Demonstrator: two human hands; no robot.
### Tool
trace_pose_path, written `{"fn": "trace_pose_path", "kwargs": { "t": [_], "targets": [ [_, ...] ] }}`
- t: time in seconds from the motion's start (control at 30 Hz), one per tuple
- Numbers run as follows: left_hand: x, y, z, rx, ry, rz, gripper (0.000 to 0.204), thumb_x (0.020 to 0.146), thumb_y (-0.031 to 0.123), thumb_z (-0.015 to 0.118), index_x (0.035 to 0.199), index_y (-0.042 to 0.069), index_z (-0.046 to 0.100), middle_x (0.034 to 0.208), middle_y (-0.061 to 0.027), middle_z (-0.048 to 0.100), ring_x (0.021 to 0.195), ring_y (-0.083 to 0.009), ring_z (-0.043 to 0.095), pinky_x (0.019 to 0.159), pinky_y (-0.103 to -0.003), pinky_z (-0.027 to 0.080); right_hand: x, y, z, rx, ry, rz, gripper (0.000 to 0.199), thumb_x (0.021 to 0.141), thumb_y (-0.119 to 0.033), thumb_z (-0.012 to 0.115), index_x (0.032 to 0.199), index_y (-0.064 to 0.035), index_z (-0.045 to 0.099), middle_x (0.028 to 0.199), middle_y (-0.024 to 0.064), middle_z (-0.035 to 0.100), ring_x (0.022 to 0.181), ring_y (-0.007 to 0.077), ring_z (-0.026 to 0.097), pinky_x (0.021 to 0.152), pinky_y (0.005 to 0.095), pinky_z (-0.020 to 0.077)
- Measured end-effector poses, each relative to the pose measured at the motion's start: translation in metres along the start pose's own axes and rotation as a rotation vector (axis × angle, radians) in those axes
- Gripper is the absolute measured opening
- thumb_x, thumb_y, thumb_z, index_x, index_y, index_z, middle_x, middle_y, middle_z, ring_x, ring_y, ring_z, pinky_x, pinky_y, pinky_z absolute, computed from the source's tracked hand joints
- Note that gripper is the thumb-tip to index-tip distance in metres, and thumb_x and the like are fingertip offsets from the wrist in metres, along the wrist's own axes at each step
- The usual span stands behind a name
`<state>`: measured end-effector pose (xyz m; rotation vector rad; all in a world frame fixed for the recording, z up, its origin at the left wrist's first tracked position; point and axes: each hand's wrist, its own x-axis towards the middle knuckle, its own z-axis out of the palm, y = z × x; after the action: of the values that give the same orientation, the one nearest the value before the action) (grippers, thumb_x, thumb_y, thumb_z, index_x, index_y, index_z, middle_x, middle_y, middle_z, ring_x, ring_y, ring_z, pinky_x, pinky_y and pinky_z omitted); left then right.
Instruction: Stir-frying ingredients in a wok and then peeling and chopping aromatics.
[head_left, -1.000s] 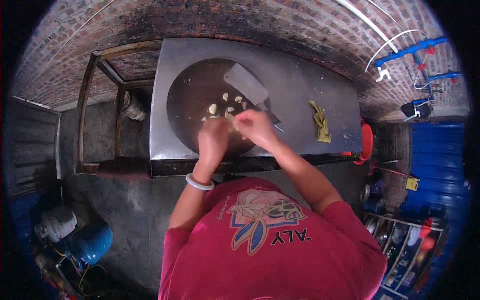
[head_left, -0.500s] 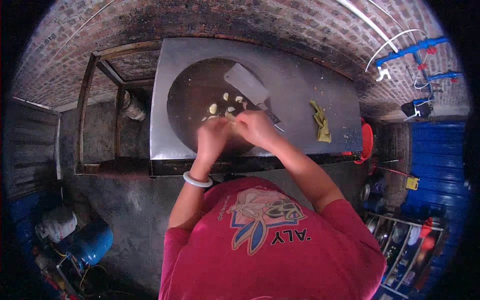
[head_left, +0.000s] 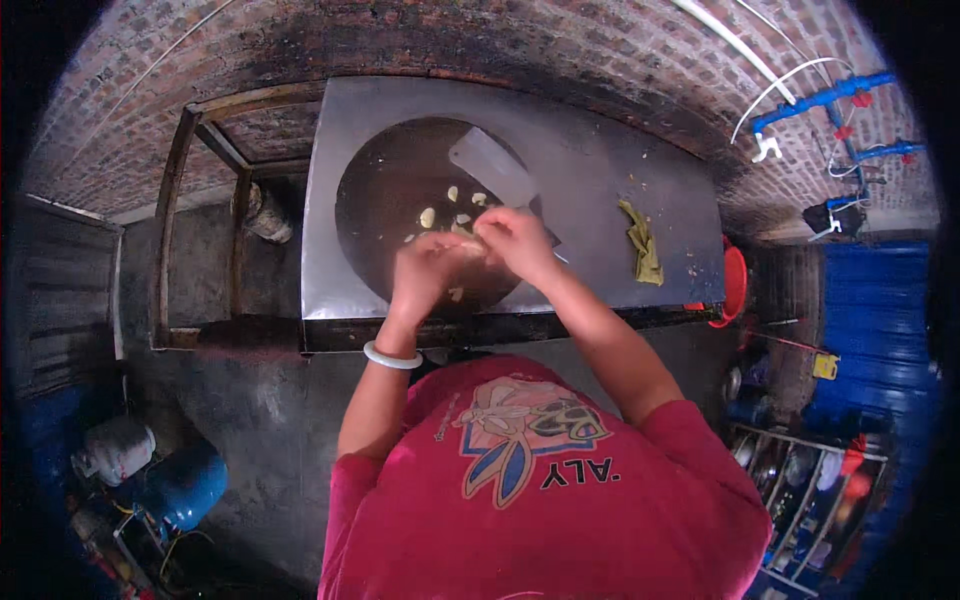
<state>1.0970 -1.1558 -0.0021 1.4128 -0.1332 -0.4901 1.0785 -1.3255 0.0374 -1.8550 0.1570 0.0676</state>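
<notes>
My left hand (head_left: 425, 270) and my right hand (head_left: 518, 243) meet over the near part of a round dark chopping board (head_left: 375, 195). Both are closed in a pinch, fingertips together around a small pale piece that looks like a garlic clove, mostly hidden by the fingers. Just beyond them several pale garlic cloves (head_left: 427, 217) lie scattered on the board. A cleaver (head_left: 493, 166) rests flat behind the cloves, its broad blade toward the far side, its handle partly covered by my right hand. Below my left fingers shows a small pale bit (head_left: 456, 294).
The board is on a metal-topped table (head_left: 590, 150). A crumpled yellow-green cloth (head_left: 642, 243) lies at the right, and a red basin (head_left: 734, 282) is past the table's right end. A bare frame (head_left: 170, 230) stands left; gas cylinders (head_left: 185, 487) stand lower left.
My right hand has shifted slightly up and right, its fingers lifting. The small pale bit beneath my left hand has come into view. Cleaver and cloth have stayed put.
</notes>
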Motion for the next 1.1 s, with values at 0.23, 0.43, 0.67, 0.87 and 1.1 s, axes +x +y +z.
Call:
{"fn": "trace_pose_path", "kwargs": {
  "t": [0.23,0.43,0.67,0.87,1.1],
  "targets": [
    [-0.006,0.005,0.008,0.335,0.085,0.305,0.013,0.081,0.002,0.066,0.093,-0.002,0.066,0.082,-0.0081,0.066,0.070,-0.0140,0.062,0.067,-0.024,0.050,-0.015,0.001,0.005,0.179,0.018,0.209,0.006,0.083,-0.005,0.061,0.083,0.0012,0.060,0.070,0.0048,0.062,0.056,0.0105,0.058,0.049,0.0240,0.0508],
    [-0.009,0.012,0.013,0.491,0.138,0.392,0.019,0.078,0.003,0.068,0.096,0.000,0.065,0.078,-0.0097,0.063,0.066,-0.0173,0.062,0.065,-0.024,0.049,-0.017,0.003,0.006,0.054,0.017,0.097,0.006,0.083,-0.003,0.062,0.082,0.0024,0.058,0.070,0.0053,0.061,0.055,0.0100,0.058,0.047,0.0244,0.0491],
    [-0.016,0.019,0.014,0.199,0.075,0.121,0.014,0.084,0.006,0.064,0.095,-0.003,0.065,0.080,-0.0065,0.066,0.069,-0.0110,0.060,0.066,-0.023,0.048,-0.019,-0.012,0.006,0.339,0.011,0.180,0.010,0.082,-0.003,0.064,0.087,0.0008,0.056,0.078,0.0057,0.061,0.063,0.0101,0.058,0.054,0.0243,0.0490],
    [-0.011,0.000,0.004,-0.189,0.042,-0.039,0.011,0.088,0.007,0.060,0.092,-0.002,0.066,0.081,-0.0052,0.066,0.069,-0.0075,0.058,0.062,-0.021,0.047,-0.019,-0.010,0.007,0.365,-0.045,0.101,0.013,0.082,0.000,0.063,0.091,0.0006,0.053,0.079,0.0051,0.060,0.066,0.0097,0.057,0.059,0.0241,0.0482],
    [-0.010,-0.006,0.001,-0.450,0.021,-0.257,0.010,0.089,0.007,0.058,0.094,0.001,0.065,0.081,-0.0045,0.066,0.065,-0.0087,0.057,0.059,-0.020,0.046,-0.014,0.006,0.013,0.088,0.032,-0.038,0.014,0.080,0.001,0.063,0.088,-0.0006,0.051,0.078,0.0025,0.058,0.073,0.0088,0.057,0.062,0.0230,0.0481]
  ]
}}
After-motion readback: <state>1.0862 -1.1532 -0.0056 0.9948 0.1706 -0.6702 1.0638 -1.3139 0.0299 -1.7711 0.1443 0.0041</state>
